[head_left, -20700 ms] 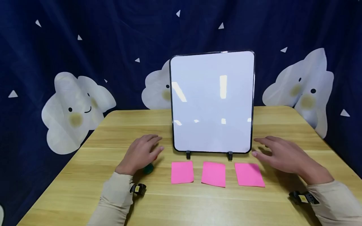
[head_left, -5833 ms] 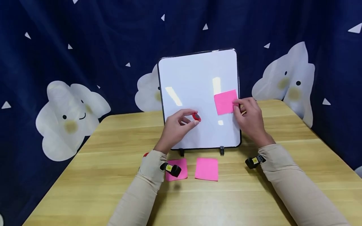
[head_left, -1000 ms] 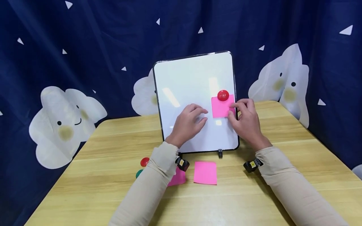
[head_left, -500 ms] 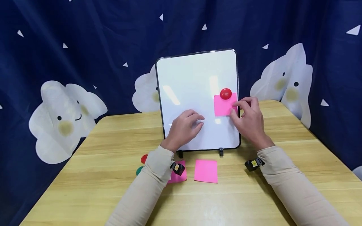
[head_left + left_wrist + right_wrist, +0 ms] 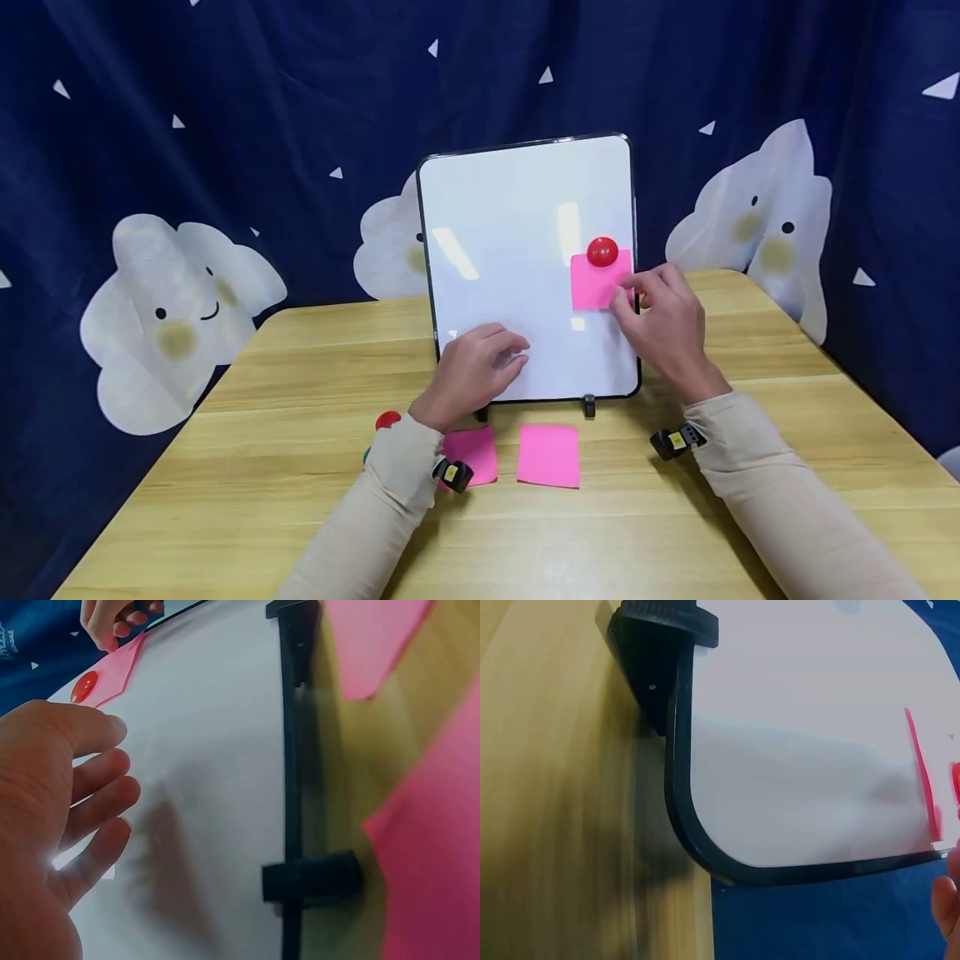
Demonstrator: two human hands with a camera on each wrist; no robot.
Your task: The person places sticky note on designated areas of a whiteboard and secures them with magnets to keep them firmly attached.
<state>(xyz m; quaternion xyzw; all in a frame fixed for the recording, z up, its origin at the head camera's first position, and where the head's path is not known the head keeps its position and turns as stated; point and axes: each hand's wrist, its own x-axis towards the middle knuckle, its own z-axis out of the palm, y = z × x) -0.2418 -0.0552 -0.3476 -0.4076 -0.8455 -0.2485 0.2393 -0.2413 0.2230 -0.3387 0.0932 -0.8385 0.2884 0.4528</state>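
Note:
A pink sticky note [image 5: 592,287] lies against the right side of the whiteboard [image 5: 517,225], with a round red magnet [image 5: 602,252] over its top edge. My right hand [image 5: 667,325] pinches the note's right edge between thumb and index finger; in the right wrist view only a sliver of those fingers [image 5: 946,904] shows. Lower down, in front of the board, my left hand [image 5: 474,371] has loosely bent fingers and holds nothing. The left wrist view shows its fingers [image 5: 97,780] apart from the board surface, casting a shadow there.
Two more pink sticky notes lie on the wooden table [image 5: 615,533]: one mid-front [image 5: 548,456], another [image 5: 476,454] partly under my left wrist. A second red magnet [image 5: 387,419] and a mostly hidden green one [image 5: 366,455] sit left. Black stand feet [image 5: 589,407] support the board.
Since the earliest frame, one note has gone from table to board, and a red magnet now sits on it. Over the last second my left hand has drawn down, away from the note.

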